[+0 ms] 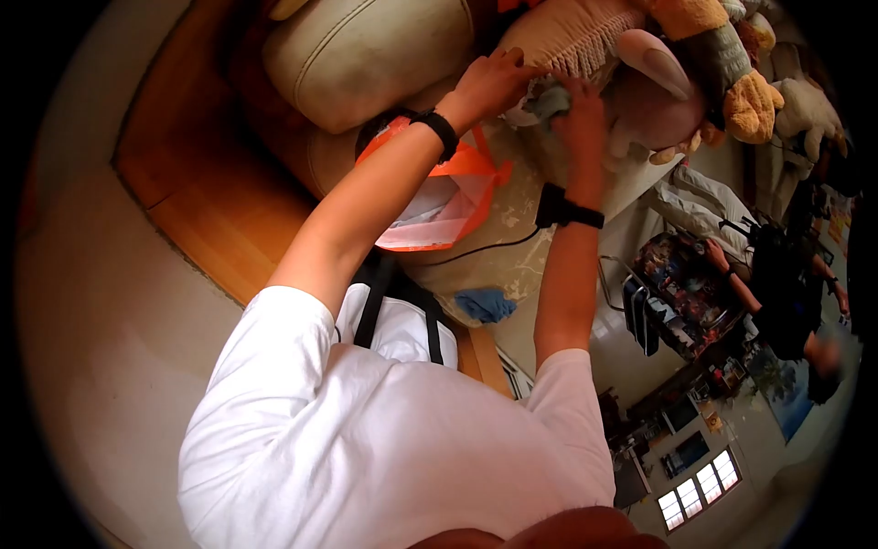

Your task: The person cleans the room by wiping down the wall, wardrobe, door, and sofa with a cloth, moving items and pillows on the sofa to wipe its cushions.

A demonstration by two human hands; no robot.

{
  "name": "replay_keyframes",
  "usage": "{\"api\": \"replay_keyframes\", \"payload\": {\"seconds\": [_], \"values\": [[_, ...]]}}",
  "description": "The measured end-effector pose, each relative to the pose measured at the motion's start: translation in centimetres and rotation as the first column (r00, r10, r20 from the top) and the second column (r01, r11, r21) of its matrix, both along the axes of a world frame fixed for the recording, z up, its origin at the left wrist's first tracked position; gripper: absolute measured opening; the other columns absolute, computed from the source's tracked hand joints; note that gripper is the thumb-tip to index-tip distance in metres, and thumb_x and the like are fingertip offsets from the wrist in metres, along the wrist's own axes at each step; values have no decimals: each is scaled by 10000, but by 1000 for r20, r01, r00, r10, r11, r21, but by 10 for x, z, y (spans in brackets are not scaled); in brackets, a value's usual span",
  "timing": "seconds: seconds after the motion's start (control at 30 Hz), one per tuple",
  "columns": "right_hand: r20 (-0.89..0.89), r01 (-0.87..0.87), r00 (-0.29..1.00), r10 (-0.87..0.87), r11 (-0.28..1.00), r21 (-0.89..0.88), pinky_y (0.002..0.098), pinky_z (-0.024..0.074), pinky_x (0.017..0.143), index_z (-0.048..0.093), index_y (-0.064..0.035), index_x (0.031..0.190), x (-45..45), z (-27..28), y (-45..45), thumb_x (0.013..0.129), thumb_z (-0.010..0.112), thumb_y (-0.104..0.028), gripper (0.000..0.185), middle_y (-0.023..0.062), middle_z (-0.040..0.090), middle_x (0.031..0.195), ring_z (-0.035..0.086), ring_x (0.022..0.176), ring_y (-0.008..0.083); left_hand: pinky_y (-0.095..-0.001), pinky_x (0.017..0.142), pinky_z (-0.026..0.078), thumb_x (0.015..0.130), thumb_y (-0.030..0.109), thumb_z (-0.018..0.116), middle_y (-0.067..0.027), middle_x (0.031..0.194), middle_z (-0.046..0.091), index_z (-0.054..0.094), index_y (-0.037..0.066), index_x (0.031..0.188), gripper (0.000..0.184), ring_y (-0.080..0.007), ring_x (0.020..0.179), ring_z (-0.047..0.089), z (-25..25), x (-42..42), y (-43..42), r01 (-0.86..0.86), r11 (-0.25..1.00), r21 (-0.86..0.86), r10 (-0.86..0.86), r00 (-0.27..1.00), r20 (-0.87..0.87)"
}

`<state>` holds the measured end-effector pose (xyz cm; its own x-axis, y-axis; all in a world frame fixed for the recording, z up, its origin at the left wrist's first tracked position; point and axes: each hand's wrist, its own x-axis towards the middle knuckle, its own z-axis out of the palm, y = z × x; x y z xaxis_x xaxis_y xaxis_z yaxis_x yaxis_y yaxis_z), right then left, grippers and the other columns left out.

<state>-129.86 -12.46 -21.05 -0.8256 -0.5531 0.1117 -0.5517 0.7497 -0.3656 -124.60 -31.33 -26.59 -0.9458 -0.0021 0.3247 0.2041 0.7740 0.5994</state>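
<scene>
My left hand (494,87), with a black band at the wrist, rests at the lower edge of a large pink plush toy (572,32), its fingers stretched over the ribbed fabric. Close by, my right hand (581,119) is closed on a crumpled grey cloth (549,102) and slightly blurred by motion. The cloth lies against the pale worn seat (521,197) just under the plush. A black strap with a cable circles my right wrist. Below my left forearm stands an orange and white plastic bag (457,201).
A blue cloth (485,305) lies on the seat near me. Beside it is a white bag with black straps (402,329). A cream cushion (366,64) and a brown plush toy (722,73) flank the area. At right, another person (786,293) is near a patterned chair (686,288).
</scene>
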Motion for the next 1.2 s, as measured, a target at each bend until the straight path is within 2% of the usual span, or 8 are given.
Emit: {"api": "replay_keyframes", "payload": {"seconds": [0.17, 0.33, 0.63, 0.77, 0.93, 1.07, 1.13, 1.2], "values": [[239, 145, 949, -207, 957, 252, 468, 507, 905, 526, -316, 1394, 35, -9, -1, 693, 621, -14, 769, 167, 558, 1221, 572, 1107, 391, -405, 724, 532, 837, 206, 655, -99, 987, 563, 630, 293, 1272, 444, -296, 912, 592, -2, 1, 8, -31, 996, -81, 37, 997, 67], [422, 193, 884, -202, 979, 64, 466, 506, 888, 508, -285, 1413, 33, -19, -2, 693, 604, -70, 758, 194, 548, 1237, 568, 1092, 408, -395, 712, 529, 835, 219, 660, -91, 957, 554, 651, 277, 1245, 414, -284, 893, 594, 2, -2, 4, -22, 998, -55, 26, 998, 63], [281, 276, 937, -208, 934, -229, 441, 476, 920, 564, -171, 1339, 29, -27, -3, 682, 557, 7, 682, 200, 574, 1167, 549, 1107, 410, -384, 659, 514, 807, 176, 684, -68, 931, 553, 641, 300, 1247, 459, -262, 831, 604, 0, -5, -1, 117, 992, -41, -117, 993, 14], [319, 246, 930, -185, 955, -163, 438, 471, 931, 558, -126, 1339, 21, -16, -5, 681, 571, -2, 670, 205, 580, 1178, 546, 1115, 420, -370, 641, 509, 776, 169, 698, -67, 907, 556, 607, 327, 1291, 546, -260, 811, 613, -8, -7, 5, 69, 990, -124, -70, 998, -4], [615, 347, 771, -165, 918, -189, 392, 467, 954, 494, -105, 1392, 20, -41, 2, 713, 582, -18, 691, 201, 608, 1193, 595, 1116, 369, -373, 629, 504, 777, 150, 691, -59, 920, 558, 604, 321, 1291, 549, -256, 800, 617, -12, -1, -1, 99, 995, -2, -99, 995, -32], [681, 430, 722, -118, 849, -308, 374, 473, 941, 471, -102, 1378, 21, -34, 1, 714, 590, 6, 683, 187, 622, 1140, 622, 1075, 320, -363, 740, 506, 787, 110, 662, -53, 997, 577, 622, 279, 1244, 489, -237, 949, 608, -3, 2, -7, 163, 984, -71, -161, 986, 38], [542, 464, 797, -266, 845, -267, 360, 475, 936, 480, -77, 1298, 24, 2, -13, 706, 599, 54, 618, 176, 616, 1129, 621, 1041, 283, -359, 804, 505, 791, 99, 649, -52, 1073, 598, 624, 258, 1238, 475, -230, 1049, 602, -2, 3, -8, 195, 973, -122, -187, 980, 75], [316, 400, 899, -304, 862, -310, 355, 479, 929, 485, -63, 1231, 10, 7, 1, 723, 597, 77, 539, 158, 603, 1147, 604, 1043, 255, -353, 944, 456, 794, 114, 641, -30, 1294, 573, 620, 216, 1241, 460, -204, 1253, 517, -8, 3, -8, 155, 965, -210, -194, 964, -184]]}}
